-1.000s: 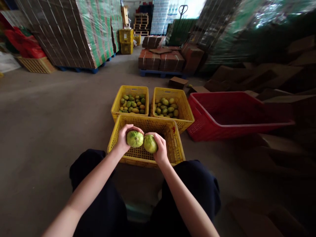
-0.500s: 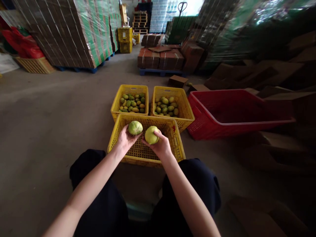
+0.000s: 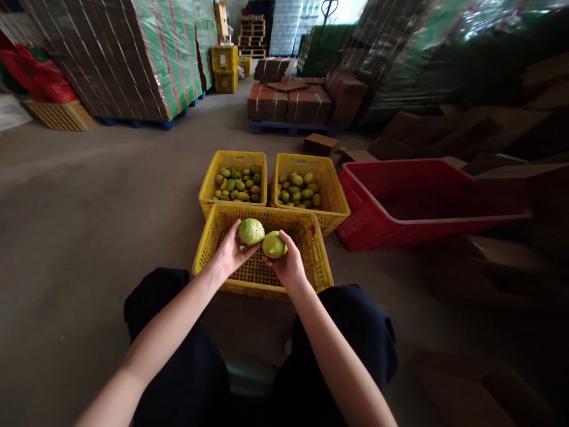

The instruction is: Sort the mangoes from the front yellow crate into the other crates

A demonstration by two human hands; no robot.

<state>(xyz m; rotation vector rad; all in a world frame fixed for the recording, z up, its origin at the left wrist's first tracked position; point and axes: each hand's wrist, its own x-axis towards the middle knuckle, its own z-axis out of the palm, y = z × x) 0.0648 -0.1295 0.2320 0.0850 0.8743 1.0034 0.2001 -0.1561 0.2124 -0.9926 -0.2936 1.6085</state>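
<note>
My left hand [image 3: 231,254] is closed round a pale green oval fruit [image 3: 251,232] with faint ridges, its fingers underneath. A yellow-green fruit [image 3: 274,245] with a small pointed end is in my right hand [image 3: 288,262], thumb on top. The two fruits are side by side, almost touching or touching, above a yellow plastic crate [image 3: 267,289] between my knees. The crate's grid floor shows around my hands. Behind it, similar green and yellow fruits fill part of the left rear crate [image 3: 202,188] and the right rear crate [image 3: 338,198].
A large red plastic crate [image 3: 377,231] stands to the right, close to the right rear crate. Flattened cardboard [image 3: 502,252] lies beyond it. Strapped cardboard stacks [image 3: 288,107] sit on a blue pallet ahead. Wrapped stacks [image 3: 171,65] rise at the left.
My left hand has moved slightly right with its fruit, bringing the two fruits closer together. The fruit in my right hand has turned, so its pointed end faces me.
</note>
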